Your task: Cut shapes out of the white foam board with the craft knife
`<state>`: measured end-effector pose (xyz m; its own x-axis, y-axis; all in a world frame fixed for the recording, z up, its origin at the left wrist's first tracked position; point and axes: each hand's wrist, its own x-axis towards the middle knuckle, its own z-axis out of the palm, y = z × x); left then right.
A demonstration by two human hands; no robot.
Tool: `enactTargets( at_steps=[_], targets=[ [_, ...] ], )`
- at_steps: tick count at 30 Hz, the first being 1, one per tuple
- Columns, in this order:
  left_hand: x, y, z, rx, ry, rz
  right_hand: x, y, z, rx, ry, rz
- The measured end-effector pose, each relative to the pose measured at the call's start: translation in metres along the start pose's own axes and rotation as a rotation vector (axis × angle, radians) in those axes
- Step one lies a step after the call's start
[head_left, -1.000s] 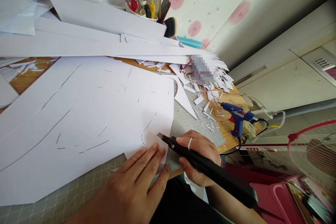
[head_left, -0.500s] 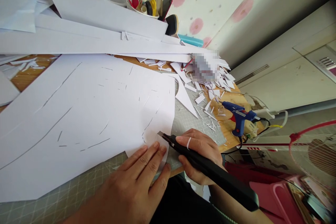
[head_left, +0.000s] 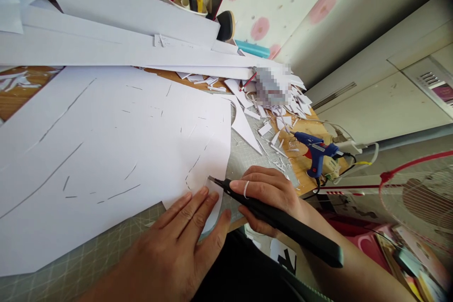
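Note:
A large white foam-board-like sheet (head_left: pixel 106 127) with dark line segments lies on a gridded cutting mat (head_left: pixel 88 250). My left hand (head_left: pixel 184 231) rests flat on the sheet's near right corner, fingers stretched out and holding nothing. In my right hand (head_left: pixel 265 193), which wears a white ring, is a black utility knife (head_left: pixel 283 222) with its handle slanting back toward me. Its blade points at the sheet just beyond my left fingertips, beside a curved dashed line. Whether the tip has gone into the sheet I cannot tell.
A blue glue gun (head_left: pixel 314 151) lies on the wooden table at the right, its cord trailing. White offcuts (head_left: pixel 279 122) litter the area behind it. Long white boards (head_left: pixel 106 42) line the back, near a tool holder (head_left: pixel 184 2). A red-rimmed fan (head_left: pixel 417 198) stands at right.
The view has shifted slightly, so most things appear further left. The knife's tip has moved a little on the sheet near my left fingers. My left hand stays pressed flat.

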<state>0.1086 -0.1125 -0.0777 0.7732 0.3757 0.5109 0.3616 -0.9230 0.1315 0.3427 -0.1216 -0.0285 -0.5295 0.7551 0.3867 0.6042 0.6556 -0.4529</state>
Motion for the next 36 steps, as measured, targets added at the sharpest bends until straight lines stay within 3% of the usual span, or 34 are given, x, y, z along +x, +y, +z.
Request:
enactTargets(
  at_steps=[20, 30, 34, 36],
  targets=[
    [0.003, -0.002, -0.004, -0.005, 0.007, -0.011, -0.010, 0.009, -0.018, 0.024, -0.126, -0.123],
    [0.005, -0.004, -0.004, -0.010, 0.015, 0.023, -0.020, 0.005, -0.026, 0.035, -0.150, -0.040],
    [0.003, -0.004, -0.005, 0.013, -0.017, 0.039, -0.034, 0.006, -0.028, 0.141, -0.057, 0.079],
    [0.004, -0.003, -0.006, 0.008, -0.005, 0.030, -0.042, 0.006, -0.027, 0.284, 0.091, 0.218]
  ],
)
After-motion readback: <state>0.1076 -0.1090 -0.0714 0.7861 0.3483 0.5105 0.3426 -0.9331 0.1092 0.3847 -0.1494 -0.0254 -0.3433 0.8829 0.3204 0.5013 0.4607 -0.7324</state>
